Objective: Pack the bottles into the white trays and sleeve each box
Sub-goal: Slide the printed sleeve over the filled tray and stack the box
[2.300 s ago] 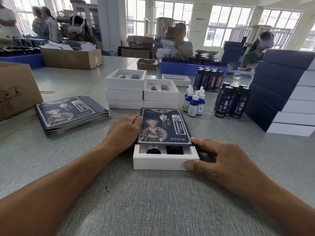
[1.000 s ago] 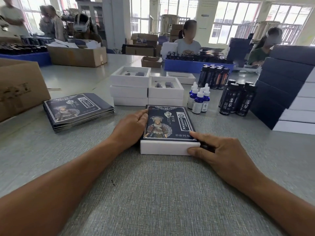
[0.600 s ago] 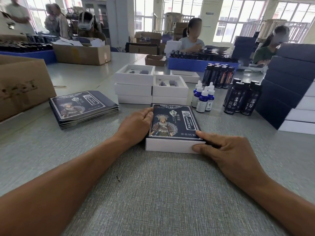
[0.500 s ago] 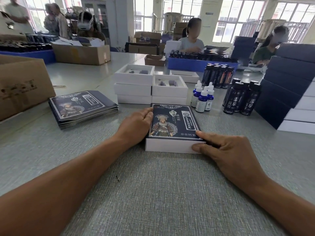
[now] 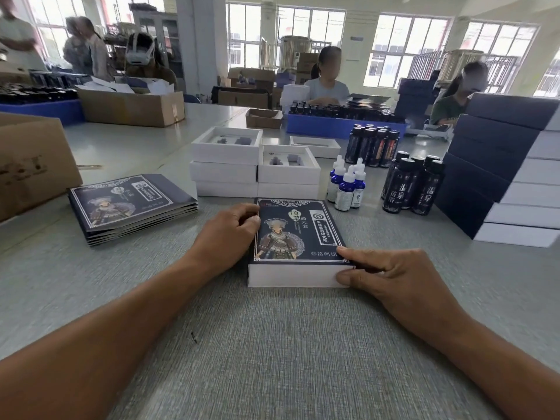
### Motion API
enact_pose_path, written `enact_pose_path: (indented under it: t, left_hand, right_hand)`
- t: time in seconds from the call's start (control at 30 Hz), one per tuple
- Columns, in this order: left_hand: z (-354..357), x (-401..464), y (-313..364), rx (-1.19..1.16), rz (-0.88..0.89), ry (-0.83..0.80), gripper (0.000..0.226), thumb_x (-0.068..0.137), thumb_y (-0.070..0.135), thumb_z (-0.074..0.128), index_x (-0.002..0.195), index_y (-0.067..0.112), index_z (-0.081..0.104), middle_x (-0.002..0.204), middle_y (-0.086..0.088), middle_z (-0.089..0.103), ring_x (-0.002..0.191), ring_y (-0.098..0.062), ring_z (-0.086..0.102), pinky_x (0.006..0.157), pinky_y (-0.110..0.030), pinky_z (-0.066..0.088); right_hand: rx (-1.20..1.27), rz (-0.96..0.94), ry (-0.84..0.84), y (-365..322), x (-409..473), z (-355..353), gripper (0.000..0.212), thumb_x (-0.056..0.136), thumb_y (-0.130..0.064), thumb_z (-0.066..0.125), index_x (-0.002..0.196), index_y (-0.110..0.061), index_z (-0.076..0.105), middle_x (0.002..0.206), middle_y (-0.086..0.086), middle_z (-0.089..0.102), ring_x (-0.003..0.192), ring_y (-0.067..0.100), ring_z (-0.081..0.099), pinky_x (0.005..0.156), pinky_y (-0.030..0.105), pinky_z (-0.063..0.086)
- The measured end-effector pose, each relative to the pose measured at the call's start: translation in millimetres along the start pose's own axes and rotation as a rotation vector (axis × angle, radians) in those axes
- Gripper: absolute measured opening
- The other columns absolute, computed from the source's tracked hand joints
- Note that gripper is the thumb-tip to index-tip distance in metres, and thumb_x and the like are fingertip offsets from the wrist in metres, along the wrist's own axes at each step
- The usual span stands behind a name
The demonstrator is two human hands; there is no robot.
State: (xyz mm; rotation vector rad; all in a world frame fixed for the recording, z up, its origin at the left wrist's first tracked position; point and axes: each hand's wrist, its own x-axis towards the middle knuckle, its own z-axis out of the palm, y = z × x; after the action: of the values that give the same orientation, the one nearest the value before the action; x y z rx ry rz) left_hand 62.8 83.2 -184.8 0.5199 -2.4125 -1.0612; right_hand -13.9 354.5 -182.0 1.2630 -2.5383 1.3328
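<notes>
Sleeved box [image 5: 298, 247] sits dead center on the table [image 5: 272, 344]. Left hand [image 5: 225, 237] grips its 9 o'clock edge, fingers curled; right hand [image 5: 394, 280] pinches the 4 o'clock corner. Trays [image 5: 257, 165] at 12, bottles [image 5: 412, 186] at 2.

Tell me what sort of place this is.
Probably a packing workshop or small factory floor: stacked white trays, groups of dark bottles, a pile of printed sleeves, and other workers seated at the long table.
</notes>
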Motion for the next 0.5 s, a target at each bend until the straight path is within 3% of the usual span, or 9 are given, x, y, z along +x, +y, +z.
enact_pose_path:
  t: [0.07,0.1,0.2,0.27,0.43,0.5]
  left_hand:
    - [-4,3,-2,-0.068,-0.014,0.066,0.013,0.091,0.025,0.063,0.101,0.032,0.068,0.097,0.016,0.07,0.098,-0.009,0.065,0.089,-0.03,0.05]
    - [-6,5,-3,-0.089,-0.015,0.101,0.012,0.09,0.024,0.065,0.099,0.032,0.067,0.096,0.016,0.069,0.097,-0.009,0.065,0.087,-0.029,0.05]
    - [-9,11,-6,-0.07,-0.011,0.096,0.038,0.097,0.032,0.059,0.134,0.023,0.058,0.128,0.006,0.061,0.117,-0.01,0.054,0.097,-0.028,0.039]
    - [-10,15,-8,-0.069,-0.035,0.053,0.046,0.1,0.033,0.054,0.143,0.018,0.05,0.139,0.002,0.056,0.12,-0.008,0.049,0.1,-0.025,0.033]
    - [-6,16,-10,-0.031,0.02,0.131,0.028,0.1,0.027,0.056,0.121,0.016,0.071,0.109,0.006,0.071,0.099,-0.009,0.063,0.078,-0.014,0.04]
    - [-3,15,-8,0.017,0.046,0.173,0.028,0.1,0.026,0.056,0.119,0.013,0.071,0.109,0.004,0.072,0.096,-0.009,0.062,0.079,-0.017,0.042]
  right_hand:
    - [0.024,0.013,-0.045,3,-1,-7,0.038,0.074,-0.039,0.081,0.11,-0.048,0.071,0.11,-0.029,0.068,0.101,-0.013,0.063,0.089,0.005,0.046]
    - [0.041,0.016,-0.069,3,-2,-11,0.038,0.073,-0.039,0.081,0.109,-0.049,0.07,0.11,-0.03,0.069,0.102,-0.012,0.063,0.087,0.004,0.046]
    - [0.092,0.018,-0.122,4,-3,-16,0.038,0.073,-0.035,0.081,0.108,-0.049,0.071,0.108,-0.029,0.07,0.099,-0.008,0.066,0.082,0.003,0.046]
    - [0.094,0.008,-0.138,4,-3,-16,0.039,0.072,-0.037,0.081,0.108,-0.048,0.071,0.107,-0.029,0.07,0.098,-0.008,0.066,0.081,0.002,0.045]
    - [0.096,0.013,-0.141,5,-4,-14,0.041,0.07,-0.039,0.081,0.108,-0.05,0.071,0.105,-0.031,0.07,0.097,-0.009,0.066,0.08,0.003,0.046]
    - [0.106,0.022,-0.145,6,-4,-14,0.041,0.07,-0.038,0.081,0.109,-0.049,0.071,0.104,-0.03,0.07,0.097,-0.009,0.066,0.079,0.003,0.047]
